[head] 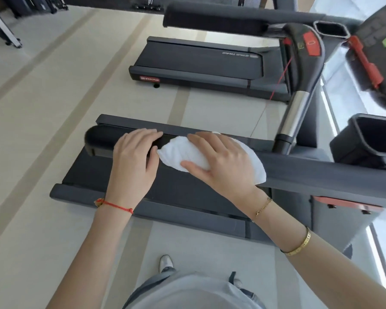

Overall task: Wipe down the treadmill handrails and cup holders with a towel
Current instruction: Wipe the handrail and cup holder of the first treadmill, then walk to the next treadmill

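The right hand point(221, 161) pressed the towel point(187, 152) flat-fingered on the handrail point(310, 172); the left hand point(134, 152), fingers curled, gripped the rail at 9 o'clock. Handrail wiping was underway; next, I judged, slide toward the cup holder point(370, 139) at 3 o'clock

Padded black handrail point(310, 175): bare stretch running right of the folded white towel point(210, 157). Black plastic cup holder point(370, 141) and silver upright post point(295, 117) crowd its far end.

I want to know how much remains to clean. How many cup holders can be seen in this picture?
2. One cup holder is at the top right, near the red stop button. The other cup holder is at the right edge, lower down. More may be hidden outside the picture.
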`<state>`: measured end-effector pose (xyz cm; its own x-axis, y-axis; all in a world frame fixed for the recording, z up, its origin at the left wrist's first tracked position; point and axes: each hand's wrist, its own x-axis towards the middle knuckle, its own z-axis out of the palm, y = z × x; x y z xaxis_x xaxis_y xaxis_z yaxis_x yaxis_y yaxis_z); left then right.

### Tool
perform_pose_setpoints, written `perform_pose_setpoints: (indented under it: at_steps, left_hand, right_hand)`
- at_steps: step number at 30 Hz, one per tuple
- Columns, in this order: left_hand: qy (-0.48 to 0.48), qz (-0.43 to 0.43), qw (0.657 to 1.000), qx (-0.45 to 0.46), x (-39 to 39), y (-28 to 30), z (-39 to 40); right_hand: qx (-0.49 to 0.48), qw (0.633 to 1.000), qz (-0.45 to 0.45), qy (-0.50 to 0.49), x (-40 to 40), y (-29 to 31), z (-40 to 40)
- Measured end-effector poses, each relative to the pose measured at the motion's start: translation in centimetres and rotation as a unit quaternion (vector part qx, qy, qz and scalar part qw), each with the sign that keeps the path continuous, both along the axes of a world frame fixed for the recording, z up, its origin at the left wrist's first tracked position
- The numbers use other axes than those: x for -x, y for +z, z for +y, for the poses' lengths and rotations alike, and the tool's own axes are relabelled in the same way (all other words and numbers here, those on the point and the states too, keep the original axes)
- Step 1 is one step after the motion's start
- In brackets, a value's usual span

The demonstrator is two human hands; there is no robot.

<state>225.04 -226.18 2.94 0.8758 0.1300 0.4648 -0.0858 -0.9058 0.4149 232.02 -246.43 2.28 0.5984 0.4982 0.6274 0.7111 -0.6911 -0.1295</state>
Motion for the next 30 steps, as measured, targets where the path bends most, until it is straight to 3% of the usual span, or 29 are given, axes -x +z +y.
perform_pose_setpoints:
  at_steps: [11,22,25,30]
  left_hand:
    - [0.054,0.03,0.998,0.029,2.7,-0.1,11.6]
    - [0.13,0.069,0.986,0.075,9.0,-1.1,16.1]
    - [0.174,0.077,0.979,0.079,11.6,-1.5,16.2]
    - [0.257,0.081,0.959,0.089,16.1,-2.2,15.6]
  right_hand:
    - [0.028,0.999,0.008,0.03,0.9,0.3,13.0]
    - [-0.029,0.981,-0.068,0.178,2.6,-0.2,18.7]
    - [-0.013,0.967,-0.04,0.25,3.6,-1.0,19.9]
    - [0.022,0.946,0.08,0.312,5.2,-2.7,22.0]
